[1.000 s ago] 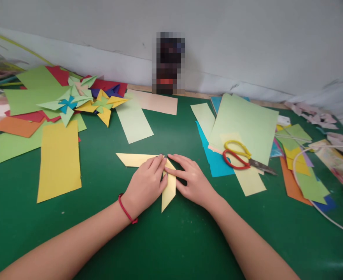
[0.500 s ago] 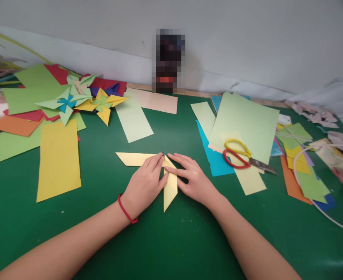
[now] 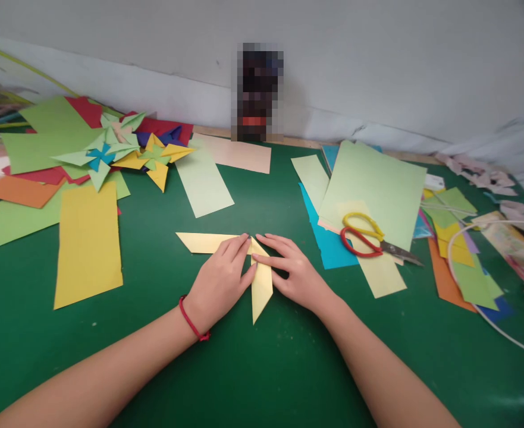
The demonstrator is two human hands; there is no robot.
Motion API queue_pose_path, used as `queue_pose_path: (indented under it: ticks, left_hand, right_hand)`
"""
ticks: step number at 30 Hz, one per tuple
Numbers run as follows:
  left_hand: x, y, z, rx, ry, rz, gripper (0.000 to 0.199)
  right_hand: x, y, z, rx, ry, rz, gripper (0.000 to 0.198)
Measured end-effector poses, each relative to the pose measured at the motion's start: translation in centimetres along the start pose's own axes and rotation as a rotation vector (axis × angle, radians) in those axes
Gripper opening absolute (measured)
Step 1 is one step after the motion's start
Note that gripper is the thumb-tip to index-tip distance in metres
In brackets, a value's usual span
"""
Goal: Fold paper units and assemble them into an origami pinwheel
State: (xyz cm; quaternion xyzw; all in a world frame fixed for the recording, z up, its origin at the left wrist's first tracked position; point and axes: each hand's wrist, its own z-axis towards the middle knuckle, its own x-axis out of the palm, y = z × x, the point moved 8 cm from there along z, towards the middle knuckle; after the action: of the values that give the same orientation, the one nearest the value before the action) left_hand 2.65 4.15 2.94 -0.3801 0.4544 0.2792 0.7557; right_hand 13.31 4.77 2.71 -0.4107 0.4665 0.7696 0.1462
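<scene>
A pale yellow folded paper strip [image 3: 207, 243] lies bent on the green table, one slanted end pointing left and the other pointing toward me. My left hand [image 3: 224, 266] holds its corner down, with the fingers close together and the thumb on the lower arm of the strip. The bend itself is partly hidden under these fingertips. From the right, my right hand [image 3: 298, 270] touches the strip with its fingers stretched and apart. One of its fingers crosses the lower arm, while its thumb is by the right edge.
Scissors [image 3: 380, 242] with red and yellow handles rest on pale green paper [image 3: 375, 184] at right. Folded paper stars [image 3: 154, 156] and coloured sheets are piled at left, near a yellow sheet [image 3: 88, 249]. A white cable [image 3: 502, 336] curves at far right. A blurred-out object [image 3: 258, 95] stands against the wall.
The strip's lower arm has swung slightly to the right at its tip. Both hands stay in almost the same place.
</scene>
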Motion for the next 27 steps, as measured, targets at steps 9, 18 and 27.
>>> queue_pose_path:
  ticks: [9,18,27]
  left_hand:
    - [0.02,0.51,0.08,-0.041,0.015,-0.058,0.04]
    - [0.11,0.46,0.07,-0.046,0.03,-0.053,0.04]
    - [-0.06,0.12,0.19,-0.011,0.027,0.0,0.04]
  right_hand:
    - [0.17,-0.23,-0.13,-0.003,-0.001,-0.043,0.032]
    - [0.09,-0.24,-0.08,-0.012,-0.01,-0.053,0.029]
    - [0.24,-0.22,-0.17,0.013,0.009,-0.092,0.031]
